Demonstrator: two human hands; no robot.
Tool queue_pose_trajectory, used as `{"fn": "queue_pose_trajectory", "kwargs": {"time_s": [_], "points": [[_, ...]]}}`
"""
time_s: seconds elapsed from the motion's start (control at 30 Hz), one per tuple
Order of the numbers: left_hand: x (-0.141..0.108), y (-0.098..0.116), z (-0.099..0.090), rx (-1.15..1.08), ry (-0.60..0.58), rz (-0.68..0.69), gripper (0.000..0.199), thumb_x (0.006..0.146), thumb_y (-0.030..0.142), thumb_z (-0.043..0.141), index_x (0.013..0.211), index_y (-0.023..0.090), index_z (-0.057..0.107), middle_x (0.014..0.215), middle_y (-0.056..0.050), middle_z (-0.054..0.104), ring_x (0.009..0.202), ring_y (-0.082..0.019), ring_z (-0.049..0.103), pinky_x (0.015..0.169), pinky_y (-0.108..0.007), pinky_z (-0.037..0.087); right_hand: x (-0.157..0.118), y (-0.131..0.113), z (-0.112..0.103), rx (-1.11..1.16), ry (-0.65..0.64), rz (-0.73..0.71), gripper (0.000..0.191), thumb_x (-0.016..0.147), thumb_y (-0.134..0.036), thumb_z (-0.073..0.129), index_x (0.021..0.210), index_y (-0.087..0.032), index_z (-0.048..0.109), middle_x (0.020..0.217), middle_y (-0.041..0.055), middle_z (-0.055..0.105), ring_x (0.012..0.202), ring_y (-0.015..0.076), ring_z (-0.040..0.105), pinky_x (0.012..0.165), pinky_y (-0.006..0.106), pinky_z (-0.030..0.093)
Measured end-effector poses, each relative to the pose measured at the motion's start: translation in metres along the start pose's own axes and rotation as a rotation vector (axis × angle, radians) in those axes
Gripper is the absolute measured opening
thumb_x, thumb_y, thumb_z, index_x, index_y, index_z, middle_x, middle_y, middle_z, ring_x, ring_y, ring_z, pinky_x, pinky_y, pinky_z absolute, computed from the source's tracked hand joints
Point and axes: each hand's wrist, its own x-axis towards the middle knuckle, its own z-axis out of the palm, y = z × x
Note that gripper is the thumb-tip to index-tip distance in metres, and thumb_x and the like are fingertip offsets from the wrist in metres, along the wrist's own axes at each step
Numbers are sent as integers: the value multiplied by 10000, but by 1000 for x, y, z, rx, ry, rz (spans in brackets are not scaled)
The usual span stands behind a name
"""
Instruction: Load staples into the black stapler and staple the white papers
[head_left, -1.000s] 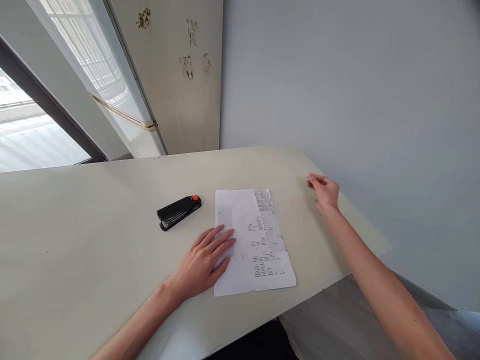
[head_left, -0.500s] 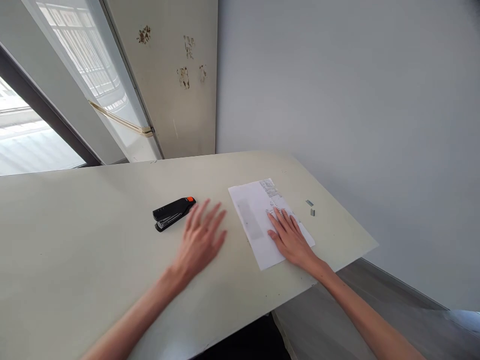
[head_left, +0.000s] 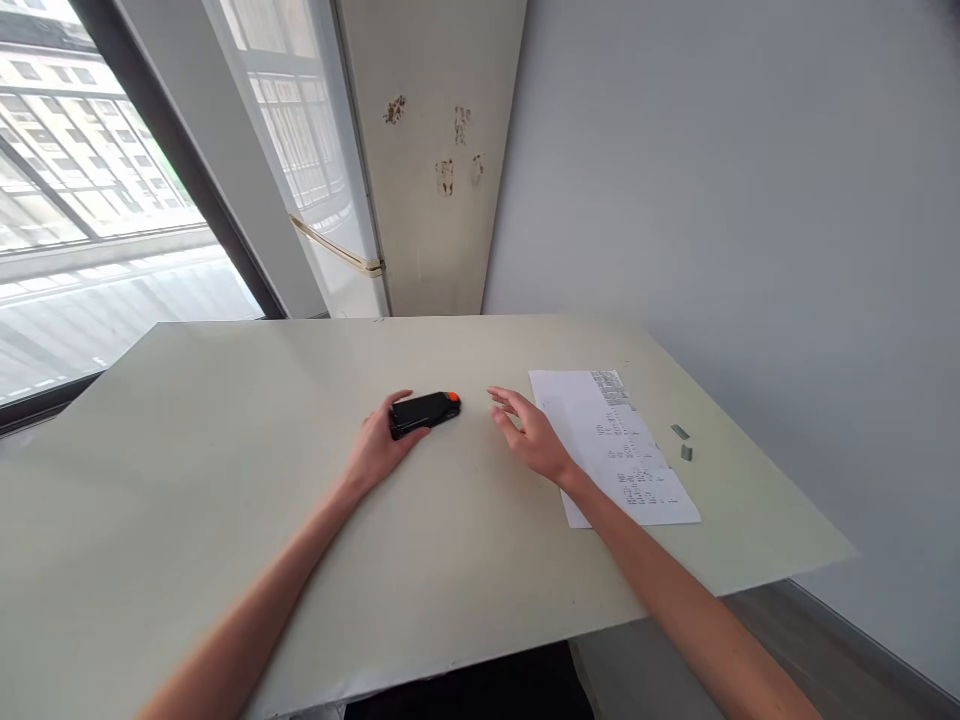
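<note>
With the black stapler [head_left: 420, 411] lying left of the papers [head_left: 600, 440], the left hand [head_left: 377, 448], apparently gripping its near-left end, should hold it level while the right hand [head_left: 531, 436], loosely spread and empty, steadies its orange-tipped end.

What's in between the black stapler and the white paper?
The right hand is, and a bit of bare tabletop shows between its fingers and the stapler. You see it in the head view.
</note>
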Motion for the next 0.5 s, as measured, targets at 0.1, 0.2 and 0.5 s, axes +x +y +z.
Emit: {"fn": "queue_pose_trajectory", "kwargs": {"time_s": [0.1, 0.2, 0.5], "points": [[-7, 11, 14, -45, -103, 60, 702, 878, 459, 735, 1514, 275, 502, 1168, -77, 765, 1135, -325, 710, 1030, -484, 540, 21, 10, 26, 98, 64, 6, 373, 1046, -516, 485, 1262, -275, 671, 1384, 86, 699, 1299, 268, 649, 1084, 473, 530], [-13, 11, 12, -185, -197, 122, 765, 868, 363, 726, 1569, 273, 434, 1202, -82, 753, 1123, -300, 713, 1034, -466, 535, 23, 23, 39, 142, 100, 7, 362, 1058, -500, 436, 1223, -249, 639, 1281, 102, 728, 1229, 244, 678, 1068, 456, 547], [2, -28, -38, -703, 221, -161, 393, 871, 337, 705, 1242, 211, 687, 1217, -98, 747, 1233, -275, 661, 1057, -401, 499, 14, 21, 43, 144, 109, 46, 397, 1069, -556, 437, 1223, -238, 618, 1234, 105, 743, 1145, 231, 700, 1031, 439, 553]]}}
